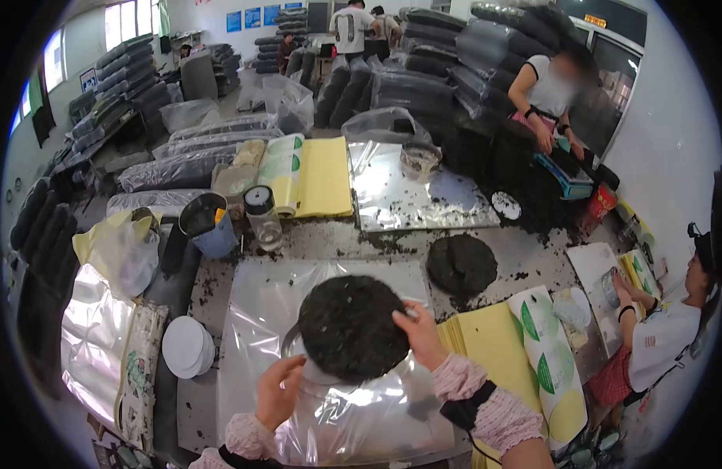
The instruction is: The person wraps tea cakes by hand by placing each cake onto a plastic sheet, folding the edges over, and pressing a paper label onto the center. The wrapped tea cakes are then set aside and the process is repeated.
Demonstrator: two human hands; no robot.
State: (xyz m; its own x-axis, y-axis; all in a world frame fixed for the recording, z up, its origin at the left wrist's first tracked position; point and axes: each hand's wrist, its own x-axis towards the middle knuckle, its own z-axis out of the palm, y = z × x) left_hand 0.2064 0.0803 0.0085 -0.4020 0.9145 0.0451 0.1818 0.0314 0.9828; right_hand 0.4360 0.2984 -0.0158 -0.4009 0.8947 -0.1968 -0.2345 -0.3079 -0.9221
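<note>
A dark round cake of pressed leafy flakes [351,328] is tilted up over the clear plastic sheeting. My right hand [423,334] grips its right edge, with the thumb on the near face. At the lower left, my left hand [279,391] has its fingers loosely bent and apart, fingertips close to a thin metal ring [289,341]. That ring is partly hidden behind the cake. The shiny clear plastic sheeting [251,313] lies beneath both hands. Beyond my right hand, a second dark round cake [462,266] lies on the table.
White discs [186,348] are stacked at left, near a blue bucket [208,227] and clear jar [264,219]. Yellow paper [486,344] lies at right. Behind are a metal tray [376,195] and loose dark flakes [541,199]. Two people [552,86] [658,313] work at right.
</note>
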